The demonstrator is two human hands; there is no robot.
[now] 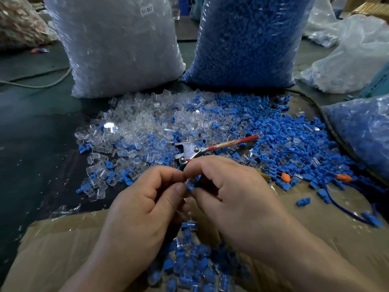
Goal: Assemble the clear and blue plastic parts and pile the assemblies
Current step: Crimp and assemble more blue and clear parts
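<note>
My left hand (145, 199) and my right hand (227, 192) meet at the middle of the view, fingers curled. Between their fingertips they pinch one small piece, a clear shell with a blue insert (192, 183); most of it is hidden by the fingers. Beyond the hands, loose clear parts (134, 123) spread on the left and loose blue parts (280, 131) on the right. Under my wrists lies a pile of joined clear-and-blue assemblies (189, 262) on brown cardboard (63, 239).
Red-handled pliers (210, 147) lie on the loose parts just past my fingers. A big bag of clear parts (117, 43) and a big bag of blue parts (248, 39) stand behind. Another bag (364, 131) sits at right, with two orange pieces (285, 177) near it.
</note>
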